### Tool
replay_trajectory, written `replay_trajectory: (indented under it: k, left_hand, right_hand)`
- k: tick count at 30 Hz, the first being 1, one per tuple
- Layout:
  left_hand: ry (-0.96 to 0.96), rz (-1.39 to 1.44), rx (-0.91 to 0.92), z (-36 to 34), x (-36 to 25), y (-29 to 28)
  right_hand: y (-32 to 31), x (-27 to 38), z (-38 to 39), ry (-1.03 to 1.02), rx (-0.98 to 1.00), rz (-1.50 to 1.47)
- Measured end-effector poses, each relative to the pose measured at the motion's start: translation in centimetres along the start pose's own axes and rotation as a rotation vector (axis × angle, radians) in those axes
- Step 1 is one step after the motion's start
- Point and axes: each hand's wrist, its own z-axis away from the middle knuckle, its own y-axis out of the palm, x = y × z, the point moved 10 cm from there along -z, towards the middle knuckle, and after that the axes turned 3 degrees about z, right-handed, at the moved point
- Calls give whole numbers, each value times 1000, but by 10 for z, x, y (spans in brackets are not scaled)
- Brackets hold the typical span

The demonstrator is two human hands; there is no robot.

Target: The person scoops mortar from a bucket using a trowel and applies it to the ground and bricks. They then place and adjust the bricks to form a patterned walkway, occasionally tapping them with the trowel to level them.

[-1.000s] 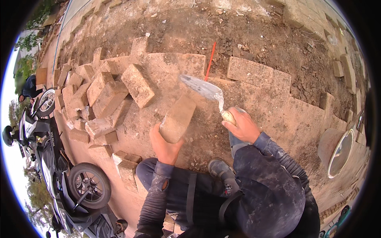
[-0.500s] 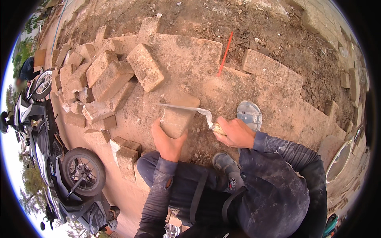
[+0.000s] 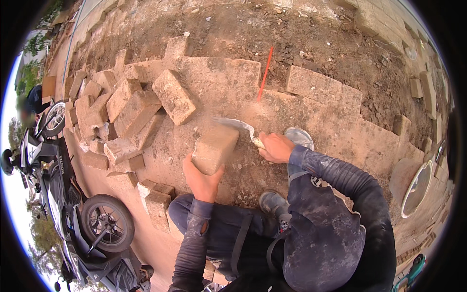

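2 hands point(image 3: 201, 179) point(image 3: 277, 147), trowel point(image 3: 232, 123) at far edge of brick point(image 3: 214, 151), open paving point(image 3: 335, 124) rightward

Relative to one second earlier, the right hand point(image 3: 276, 148) is sitting farther left, and the masonry trowel point(image 3: 236, 123) is reaching the far end of the rectangular brick point(image 3: 216, 148) instead of pointing clear of it. The trowel is no longer crossing the brick's face, as half a second earlier. The right shoe point(image 3: 300, 137), initially hidden, is showing beyond the right sleeve point(image 3: 331, 168).
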Motion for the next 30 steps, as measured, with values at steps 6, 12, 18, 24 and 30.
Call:
replay_trajectory:
  k: [6, 12, 18, 24, 30]
  left_hand:
    - [-32, -106, 37, -1, -12, -4]
    - [-276, 0, 83, -20, 2, -10]
    - [-641, 110, 367, -25, 62, -23]
    - [358, -568, 346, -34, -37, -39]
    - [742, -549, 604, -35, -59, 0]
  right_hand:
    - [7, 5, 7, 60, 1, -50]
    - [-24, 19, 17, 21, -144, -185]
    - [-15, 6, 23, 63, -170, -267]
    - [-11, -6, 34, 139, -162, -327]
    - [-13, -2, 35, 157, -136, -384]
